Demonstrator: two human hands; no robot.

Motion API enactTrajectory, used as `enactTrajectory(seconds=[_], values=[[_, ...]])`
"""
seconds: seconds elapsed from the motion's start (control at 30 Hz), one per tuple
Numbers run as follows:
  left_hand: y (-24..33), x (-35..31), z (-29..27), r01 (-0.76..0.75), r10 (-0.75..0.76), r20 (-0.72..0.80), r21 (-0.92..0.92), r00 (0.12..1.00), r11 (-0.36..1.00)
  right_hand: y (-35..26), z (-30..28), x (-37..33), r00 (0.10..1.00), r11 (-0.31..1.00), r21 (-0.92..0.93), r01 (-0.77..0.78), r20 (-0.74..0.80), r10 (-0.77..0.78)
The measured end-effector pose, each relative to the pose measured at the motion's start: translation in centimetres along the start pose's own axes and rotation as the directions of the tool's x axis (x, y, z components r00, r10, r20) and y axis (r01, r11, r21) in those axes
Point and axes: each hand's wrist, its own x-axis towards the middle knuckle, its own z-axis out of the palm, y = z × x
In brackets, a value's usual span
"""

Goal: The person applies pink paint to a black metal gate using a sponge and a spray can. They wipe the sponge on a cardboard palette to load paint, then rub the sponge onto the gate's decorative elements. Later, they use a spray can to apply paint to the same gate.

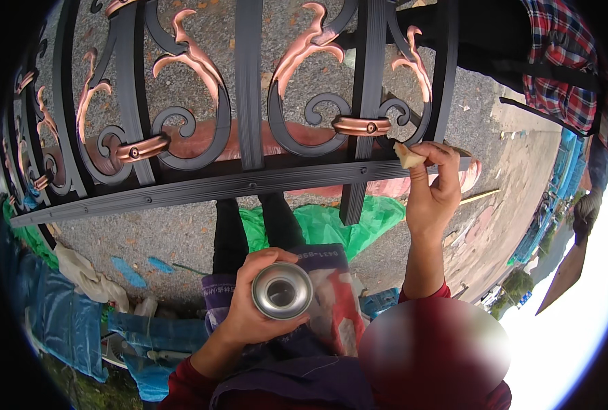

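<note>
My left hand [241, 313] is wrapped round a silver metal can [301, 294], its round end facing up in front of my apron. Whether that end is open I cannot tell. Between the thumb and fingers of my right hand [432, 195] is a small cream sponge piece [408, 156]. It is at the right part of a black metal fence panel [249, 102], by the lower rail [201, 189] and below a copper-coloured collar [362, 126]. Copper-coloured leaf shapes [198, 58] top the panel's black scrolls.
At the right a person in a plaid shirt [570, 41] has a gloved hand [586, 213] by a brown flat board [565, 273]. Green plastic sheeting [369, 222] lies on the gravel below the rail. Blue tarps [61, 321] are at the lower left.
</note>
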Motion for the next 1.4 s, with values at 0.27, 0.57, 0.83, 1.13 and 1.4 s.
enactTrajectory(seconds=[0.27,0.57,0.83,1.13,1.4], values=[[0.2,-0.3,-0.1,0.007,-0.008,-0.007,-0.018,1.000,1.000,-1.3,1.8,-0.1,0.986,0.988,-0.071,0.138,0.101,-0.131],[0.2,-0.7,-0.7,0.000,0.000,-0.022,-0.016,1.000,1.000,-1.8,1.9,0.1,0.984,0.969,-0.186,0.162,0.103,-0.145],[0.3,-0.7,-0.7,-0.018,0.018,-0.026,-0.030,1.000,0.999,-1.9,2.0,0.1,0.977,0.965,-0.186,0.185,0.141,-0.161],[0.5,-0.9,-1.0,-0.003,0.002,-0.030,-0.017,1.000,1.000,-1.8,1.1,-1.2,0.995,0.989,-0.125,0.082,0.065,-0.074],[0.5,-0.9,-1.0,-0.021,0.020,-0.032,-0.025,0.999,0.999,-2.3,2.0,-1.0,0.995,0.991,-0.112,0.069,0.084,-0.060]])
